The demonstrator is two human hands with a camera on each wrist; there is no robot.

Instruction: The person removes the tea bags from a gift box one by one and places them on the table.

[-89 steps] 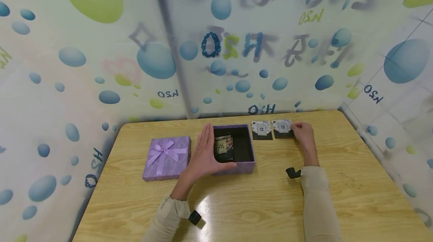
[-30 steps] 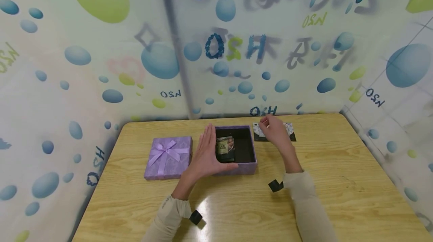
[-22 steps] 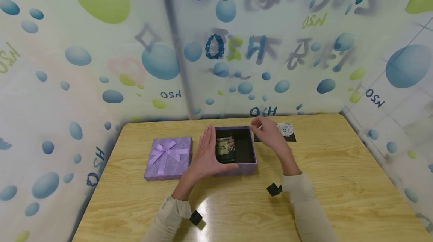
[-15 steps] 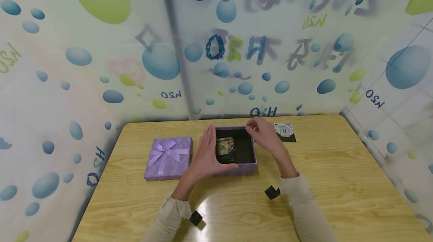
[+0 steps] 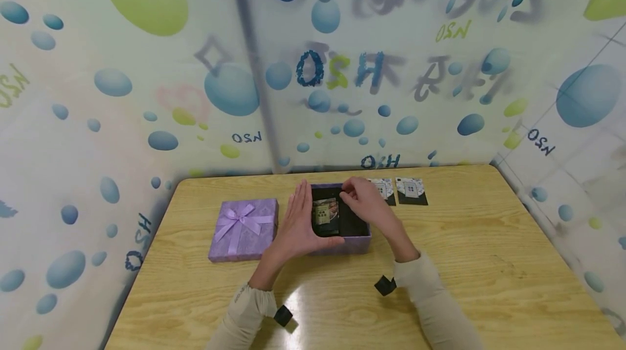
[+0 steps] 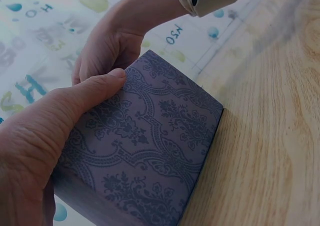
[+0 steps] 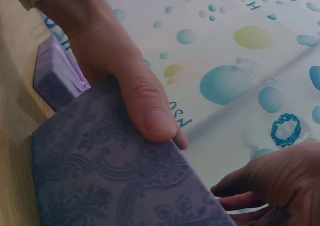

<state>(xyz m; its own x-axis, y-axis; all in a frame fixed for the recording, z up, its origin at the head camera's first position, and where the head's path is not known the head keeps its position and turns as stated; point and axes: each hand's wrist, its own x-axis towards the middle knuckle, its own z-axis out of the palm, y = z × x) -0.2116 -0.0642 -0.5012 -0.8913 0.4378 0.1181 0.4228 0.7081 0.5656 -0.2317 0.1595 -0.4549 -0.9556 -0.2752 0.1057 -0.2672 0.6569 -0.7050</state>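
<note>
My left hand (image 5: pixel 295 230) holds against a lidless purple patterned box (image 5: pixel 359 245), straight fingers along its left side. In the left wrist view its thumb lies across the front wall of the box (image 6: pixel 145 136). My right hand (image 5: pixel 369 206) is over the back right part of the box, fingers loosely bent, with nothing visible in them. The right wrist view shows the fingers of this hand (image 7: pixel 282 186) beyond the rim. Inside the box, on the left, dark sachets with a gold label (image 5: pixel 324 212) lie against the black lining.
The purple lid (image 5: pixel 261 241) with its ribbon bow lies left of the box. Right of the box, two black-and-white sachets, a near one (image 5: pixel 388 192) partly behind my right hand and a far one (image 5: pixel 411 191), lie side by side. A patterned wall covering (image 5: pixel 293 116) stands behind the table (image 5: pixel 489 263).
My right hand has let go of the far right sachet and moved left, over the sachets, to the box opening. My left hand has stayed at the box.
</note>
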